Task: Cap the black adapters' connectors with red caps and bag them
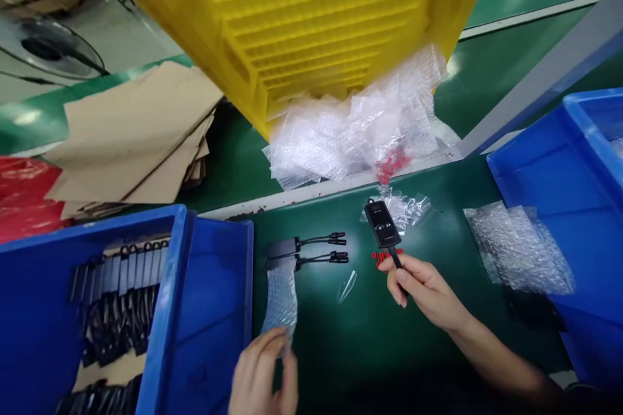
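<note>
My right hand (pixel 421 288) pinches the cable below a flat black device (pixel 383 224), which stands tilted with its printed face towards me. Closed on the lower end of a narrow bubble-wrap bag (pixel 281 298) is my left hand (pixel 265 369). The bag's upper end meets two black devices (pixel 282 249) lying on the green table, their short cables and connectors (pixel 335 258) pointing right. Small red caps (pixel 380 258) lie behind my right fingers. A clear plastic sleeve (pixel 347 286) rests between my hands.
A tilted yellow bin (pixel 321 6) spills bubble bags (pixel 341 136) at the back. Blue bins stand at left (pixel 170 272) and right (pixel 540 162), the left one holding several black devices (pixel 121 272). Cardboard sheets (pixel 136 130) lie back left; another bubble bag (pixel 520 246) lies right.
</note>
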Demonstrator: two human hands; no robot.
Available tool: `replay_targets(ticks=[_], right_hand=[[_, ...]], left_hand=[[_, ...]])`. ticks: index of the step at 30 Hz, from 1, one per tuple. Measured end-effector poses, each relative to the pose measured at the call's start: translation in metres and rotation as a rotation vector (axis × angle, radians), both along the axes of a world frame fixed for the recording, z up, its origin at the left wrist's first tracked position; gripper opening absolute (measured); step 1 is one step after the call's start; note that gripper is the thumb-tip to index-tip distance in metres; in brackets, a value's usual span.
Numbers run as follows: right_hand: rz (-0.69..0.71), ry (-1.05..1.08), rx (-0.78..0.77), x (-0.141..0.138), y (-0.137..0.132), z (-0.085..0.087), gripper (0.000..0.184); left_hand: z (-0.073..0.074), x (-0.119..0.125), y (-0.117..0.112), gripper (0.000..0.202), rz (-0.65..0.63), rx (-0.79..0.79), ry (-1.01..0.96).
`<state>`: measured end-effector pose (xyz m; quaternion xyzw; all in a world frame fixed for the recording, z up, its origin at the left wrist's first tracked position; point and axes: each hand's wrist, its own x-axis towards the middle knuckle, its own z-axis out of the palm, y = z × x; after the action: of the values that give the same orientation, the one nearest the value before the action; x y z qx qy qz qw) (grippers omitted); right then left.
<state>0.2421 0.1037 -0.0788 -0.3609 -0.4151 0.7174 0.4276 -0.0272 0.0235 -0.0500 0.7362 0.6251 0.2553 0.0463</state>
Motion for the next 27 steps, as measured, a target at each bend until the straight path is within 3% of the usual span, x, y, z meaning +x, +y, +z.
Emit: replay_targets(ticks=[3,5,9,14,16,19,23,27], right_hand=[[0.033,-0.022,0.011,-0.004,-0.003,0.001,0.024],[0.063,-0.052,0.024,-0.006,-0.004,0.003,0.023],[0.106,-0.096,0.096,-0.009,-0.009,0.011,0.023],[0.073,-0.122,0.173,-0.003,-0.017,0.02,0.023],[0.047,-0.131,0.185,0.003,-0.021,0.022,0.023],[0.005,-0.129,0.192,0.014,-0.025,0.023,0.023],[-0.052,-0.134,0.213,0.027,-0.028,0.026,0.022],[-0.137,-0.175,0.23,0.039,-0.031,0.032,0.022]], left_hand=[[-0.011,-0.002,-0.021,0.018,-0.093,-0.261,0.029],[-0.014,0.003,-0.02,0.019,-0.043,-0.283,-0.012],[-0.028,0.029,0.011,0.016,-0.002,-0.167,0.014],[-0.049,0.068,0.047,0.006,-0.105,-0.31,0.199],[-0.046,0.074,0.054,0.014,-0.137,-0.318,0.168],[-0.028,0.079,0.069,0.012,-0.172,-0.169,0.046],[-0.009,0.102,0.115,0.015,-0.175,0.058,0.091],[-0.025,0.142,0.175,0.015,-0.294,-0.029,0.291]])
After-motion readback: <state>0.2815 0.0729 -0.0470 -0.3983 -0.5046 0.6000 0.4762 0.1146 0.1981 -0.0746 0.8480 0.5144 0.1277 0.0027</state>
